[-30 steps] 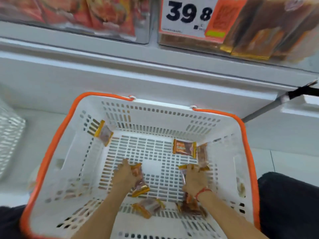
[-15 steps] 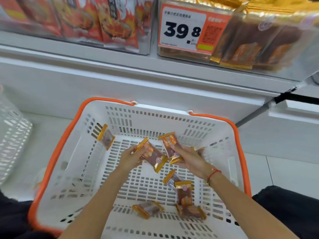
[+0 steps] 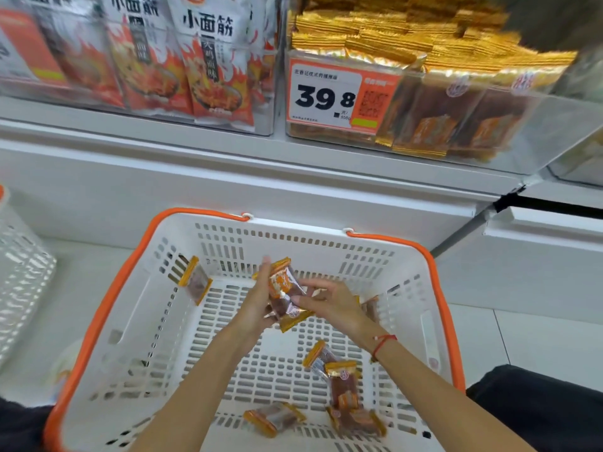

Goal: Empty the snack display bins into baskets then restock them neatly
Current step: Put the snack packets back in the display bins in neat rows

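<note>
A white basket (image 3: pixel 107 321) with an orange rim sits on the floor before me. Above its middle, my left hand (image 3: pixel 257 305) grips a small stack of gold-edged snack packets (image 3: pixel 285 293). My right hand (image 3: pixel 332 305) touches the stack's right side with its fingertips. Several loose packets (image 3: pixel 342 386) lie on the basket floor near the front, and one packet (image 3: pixel 195 280) leans against the back left wall. Above, the clear display bin (image 3: pixel 509 112) with the 39.8 price tag (image 3: pixel 326 96) holds many of the same gold packets.
A second clear bin (image 3: pixel 146 66) at upper left holds red and white flame-printed bags. A white shelf ledge (image 3: pixel 228 164) runs below the bins. Another white basket (image 3: pixel 19 282) shows at the left edge. My dark-clad knee (image 3: pixel 538 406) is at lower right.
Both hands rose from the basket floor with packets and came together, gathering them into one stack. The view tilted up toward the bins.
</note>
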Demonstrator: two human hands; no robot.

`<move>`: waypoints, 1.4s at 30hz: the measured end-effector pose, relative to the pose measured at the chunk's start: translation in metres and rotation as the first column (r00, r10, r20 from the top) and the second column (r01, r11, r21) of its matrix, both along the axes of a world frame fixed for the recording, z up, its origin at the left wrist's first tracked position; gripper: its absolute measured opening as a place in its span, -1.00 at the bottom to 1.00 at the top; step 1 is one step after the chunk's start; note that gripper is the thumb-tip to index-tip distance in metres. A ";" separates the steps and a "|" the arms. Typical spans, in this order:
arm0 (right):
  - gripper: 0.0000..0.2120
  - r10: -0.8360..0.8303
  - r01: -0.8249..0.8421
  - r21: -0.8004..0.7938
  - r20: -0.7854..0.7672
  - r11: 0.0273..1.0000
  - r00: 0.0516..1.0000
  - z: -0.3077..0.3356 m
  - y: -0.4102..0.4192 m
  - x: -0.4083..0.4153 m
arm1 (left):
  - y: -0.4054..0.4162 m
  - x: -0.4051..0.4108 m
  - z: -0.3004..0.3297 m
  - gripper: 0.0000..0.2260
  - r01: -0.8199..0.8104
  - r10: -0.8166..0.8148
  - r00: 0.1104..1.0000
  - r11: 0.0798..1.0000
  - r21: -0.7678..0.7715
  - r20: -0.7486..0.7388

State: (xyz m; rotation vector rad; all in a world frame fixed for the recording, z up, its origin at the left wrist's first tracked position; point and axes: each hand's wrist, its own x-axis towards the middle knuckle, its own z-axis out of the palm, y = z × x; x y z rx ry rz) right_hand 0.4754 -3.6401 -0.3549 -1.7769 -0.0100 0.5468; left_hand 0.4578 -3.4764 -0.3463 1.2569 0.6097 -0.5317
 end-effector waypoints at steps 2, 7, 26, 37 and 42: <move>-0.77 -0.034 0.034 -0.026 0.013 0.999 0.999 -0.002 0.003 0.001 | -0.003 0.001 -0.002 -0.59 0.015 -0.023 0.996 0.995 0.096 0.081; -0.89 0.202 -0.284 -0.361 -0.248 0.888 0.947 -0.026 -0.032 -0.009 | 0.011 0.000 -0.014 -0.69 -0.148 0.143 0.989 0.980 0.131 0.048; -0.78 -0.034 0.049 0.049 -0.268 0.998 0.963 0.053 -0.062 0.032 | 0.011 0.004 0.014 -0.79 -0.367 0.370 0.927 0.928 -0.056 0.054; -0.68 -0.349 0.402 0.285 -0.220 0.870 0.911 0.116 0.002 0.018 | -0.038 0.009 0.108 -0.71 -0.385 0.465 0.867 0.853 -0.353 0.179; -0.62 -0.316 0.365 0.344 -0.189 0.865 0.930 0.135 -0.003 0.021 | -0.051 0.007 0.131 -0.70 -0.282 0.357 0.886 0.921 -0.269 0.295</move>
